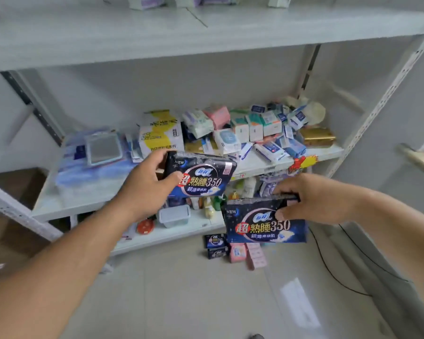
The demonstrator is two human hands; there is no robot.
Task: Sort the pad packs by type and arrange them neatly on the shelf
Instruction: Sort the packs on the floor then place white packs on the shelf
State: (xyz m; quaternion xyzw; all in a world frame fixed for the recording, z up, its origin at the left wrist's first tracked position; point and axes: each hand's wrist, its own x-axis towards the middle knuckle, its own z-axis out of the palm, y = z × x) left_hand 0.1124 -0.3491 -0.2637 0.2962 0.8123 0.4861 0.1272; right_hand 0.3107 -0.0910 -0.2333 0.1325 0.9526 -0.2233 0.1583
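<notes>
My left hand (145, 182) grips a dark blue pad pack (203, 177) by its left end, in front of the middle shelf (88, 192). My right hand (311, 199) pinches the top edge of a second, matching dark blue pad pack (262, 226), which hangs lower and to the right, over the floor. On the floor below lie two small dark blue packs (214, 245) and several pink packs (249, 254). A jumbled heap of mixed packs and boxes (252, 130) fills the back right of the middle shelf.
A white and yellow bag (160, 133) and a flat blue package with a grey window (103, 149) lie on the middle shelf's left part. The lowest shelf (171, 231) holds bottles and a lidded tub (174, 215). A black cable (328, 265) runs across the floor. Cardboard boxes (17, 184) stand left.
</notes>
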